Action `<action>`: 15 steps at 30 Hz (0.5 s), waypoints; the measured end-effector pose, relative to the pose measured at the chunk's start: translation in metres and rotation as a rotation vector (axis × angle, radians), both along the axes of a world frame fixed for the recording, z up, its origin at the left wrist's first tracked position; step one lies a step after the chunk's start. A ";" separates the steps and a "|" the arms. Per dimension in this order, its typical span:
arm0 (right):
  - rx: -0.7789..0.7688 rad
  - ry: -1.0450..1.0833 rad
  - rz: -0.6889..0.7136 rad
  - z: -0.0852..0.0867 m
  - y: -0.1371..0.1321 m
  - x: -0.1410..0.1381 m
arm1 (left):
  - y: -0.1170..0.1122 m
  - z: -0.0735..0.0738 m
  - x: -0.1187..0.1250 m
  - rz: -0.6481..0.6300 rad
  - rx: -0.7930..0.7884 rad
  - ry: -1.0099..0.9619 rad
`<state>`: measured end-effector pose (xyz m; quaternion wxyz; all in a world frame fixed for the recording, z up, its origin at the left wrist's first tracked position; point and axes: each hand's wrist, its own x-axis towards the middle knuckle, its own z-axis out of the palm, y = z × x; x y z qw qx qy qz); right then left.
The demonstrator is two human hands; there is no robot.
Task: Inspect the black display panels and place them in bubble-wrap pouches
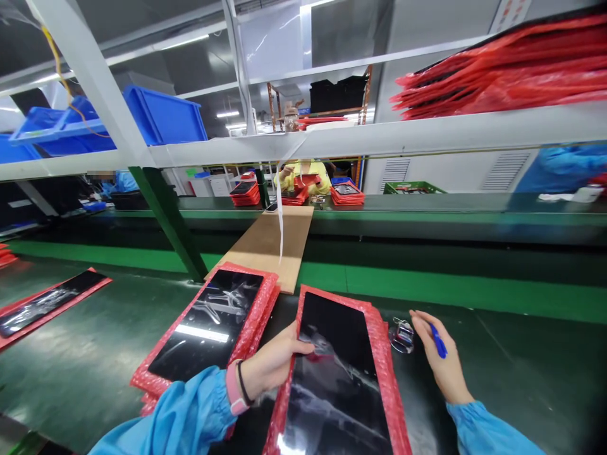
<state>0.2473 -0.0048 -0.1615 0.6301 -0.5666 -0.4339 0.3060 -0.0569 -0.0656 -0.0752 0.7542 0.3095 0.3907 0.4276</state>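
Observation:
My left hand grips the left edge of a glossy black panel, its thumb on top of the surface. Red bubble wrap lies in layers under that panel. In my right hand a blue pen is held between the fingers. Just left of those fingertips sits a small round dish with shiny bits I cannot make out. Left of my left hand, another black panel rests on a stack of red bubble wrap.
A wooden board bridges to the far bench, where a person in yellow works between red stacks. One more panel lies far left. A green post and an overhead shelf with blue bins and red bags stand ahead.

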 end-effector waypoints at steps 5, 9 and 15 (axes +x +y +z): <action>-0.128 -0.033 0.122 -0.009 0.005 0.010 | 0.002 0.011 -0.035 0.037 0.045 0.035; -0.141 -0.043 0.146 -0.006 0.002 0.010 | 0.003 0.027 -0.076 0.119 0.050 0.118; -0.144 -0.059 0.125 -0.004 0.005 0.012 | 0.003 0.044 -0.150 0.247 0.060 0.182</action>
